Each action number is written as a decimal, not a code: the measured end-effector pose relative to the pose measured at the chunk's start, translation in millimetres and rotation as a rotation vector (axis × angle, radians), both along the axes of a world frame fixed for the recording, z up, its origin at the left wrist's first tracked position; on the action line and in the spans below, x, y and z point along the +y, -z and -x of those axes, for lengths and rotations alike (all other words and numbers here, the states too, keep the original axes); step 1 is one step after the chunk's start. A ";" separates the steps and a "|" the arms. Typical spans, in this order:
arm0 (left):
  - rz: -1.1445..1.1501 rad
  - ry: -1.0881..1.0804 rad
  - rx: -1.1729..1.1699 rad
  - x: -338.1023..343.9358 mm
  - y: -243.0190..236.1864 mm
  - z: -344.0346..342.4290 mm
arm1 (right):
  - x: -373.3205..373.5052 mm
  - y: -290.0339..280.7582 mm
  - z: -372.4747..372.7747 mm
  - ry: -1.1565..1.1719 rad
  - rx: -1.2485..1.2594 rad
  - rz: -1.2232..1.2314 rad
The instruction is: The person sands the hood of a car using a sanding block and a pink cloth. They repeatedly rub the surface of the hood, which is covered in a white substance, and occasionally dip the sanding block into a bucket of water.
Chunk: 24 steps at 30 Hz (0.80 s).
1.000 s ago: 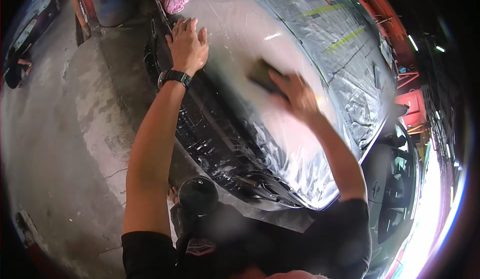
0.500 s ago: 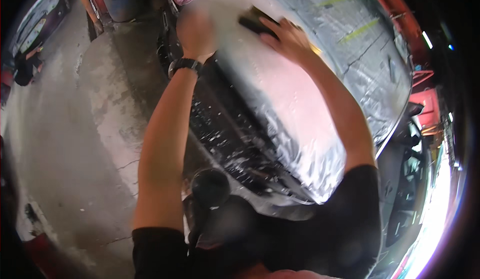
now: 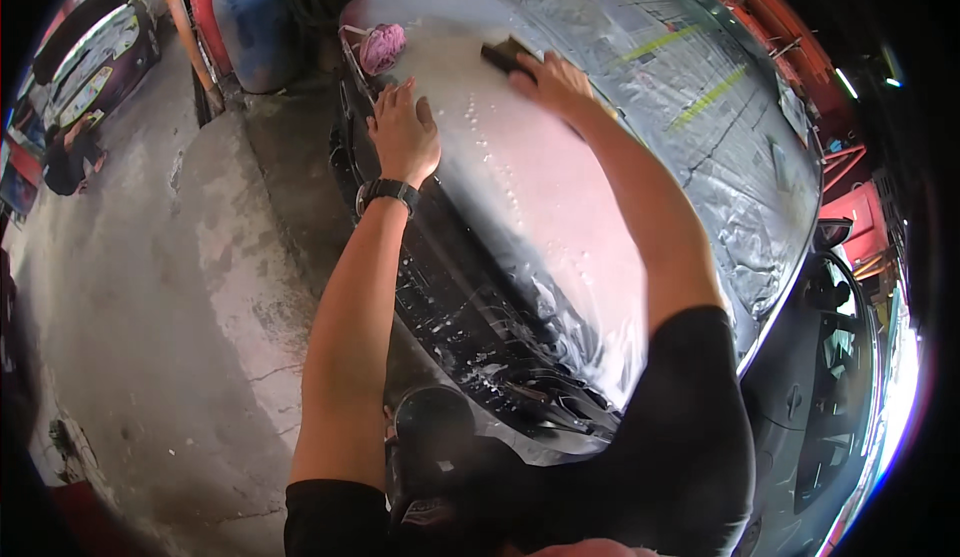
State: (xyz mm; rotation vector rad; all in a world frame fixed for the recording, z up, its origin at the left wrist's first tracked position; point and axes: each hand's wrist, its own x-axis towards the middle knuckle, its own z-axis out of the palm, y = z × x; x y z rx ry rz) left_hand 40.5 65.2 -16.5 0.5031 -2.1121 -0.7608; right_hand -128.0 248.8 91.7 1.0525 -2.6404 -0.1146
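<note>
My right hand [image 3: 555,85] is closed over a dark, narrow sanding block [image 3: 507,55] and presses it flat on the pale pink and grey car panel [image 3: 560,182]. White droplets and milky smears lie on that panel. My left hand [image 3: 405,137], with a dark watch [image 3: 388,193] at the wrist, rests on the panel's left edge with its fingers stretched out and nothing in them. Just beyond its fingertips sits a crumpled pink cloth [image 3: 381,49].
Grey masking sheet [image 3: 720,107] with yellow-green strips covers the car beyond the panel. Black, white-spotted trim [image 3: 460,307] runs along its near side. A blue barrel [image 3: 250,27] stands far left. A dark car [image 3: 800,397] is at right; another person [image 3: 72,160] crouches far left.
The view has tilted, so the car sits lower in the picture. My right hand has slid the block farther away over the panel. My left hand stays near the cloth.
</note>
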 end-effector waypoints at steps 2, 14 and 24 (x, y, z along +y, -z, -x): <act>-0.009 -0.020 -0.013 -11.6 4.1 -7.1 | 36.3 13.5 -55.1 -0.212 0.002 0.016; -0.086 0.074 0.016 9.1 -11.6 5.1 | 23.4 1.5 40.0 0.067 0.115 0.061; -0.028 0.048 -0.022 -7.7 -4.7 -16.1 | 106.8 11.7 -111.3 -0.372 -0.056 -0.074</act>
